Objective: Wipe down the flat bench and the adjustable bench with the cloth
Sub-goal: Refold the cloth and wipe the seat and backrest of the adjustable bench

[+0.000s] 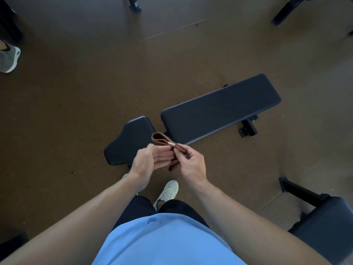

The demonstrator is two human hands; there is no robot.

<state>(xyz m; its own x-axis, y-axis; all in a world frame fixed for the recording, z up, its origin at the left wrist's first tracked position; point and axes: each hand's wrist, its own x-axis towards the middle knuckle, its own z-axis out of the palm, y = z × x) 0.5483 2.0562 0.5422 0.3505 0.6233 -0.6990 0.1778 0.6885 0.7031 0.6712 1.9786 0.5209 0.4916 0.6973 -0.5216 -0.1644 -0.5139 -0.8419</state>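
Observation:
A brown cloth, folded into a loop with a pale stripe, is held in front of me by both hands. My left hand grips its lower left part. My right hand pinches its right end. Below and beyond the hands stands the adjustable bench: a long dark back pad lying flat and a smaller seat pad, parts of which the hands and cloth hide. At the lower right edge a second dark padded bench shows only in part.
Brown floor surrounds the benches. Another person's grey shoe is at the far left. Black equipment legs and a black equipment frame stand at the top. My own white shoe is below my hands.

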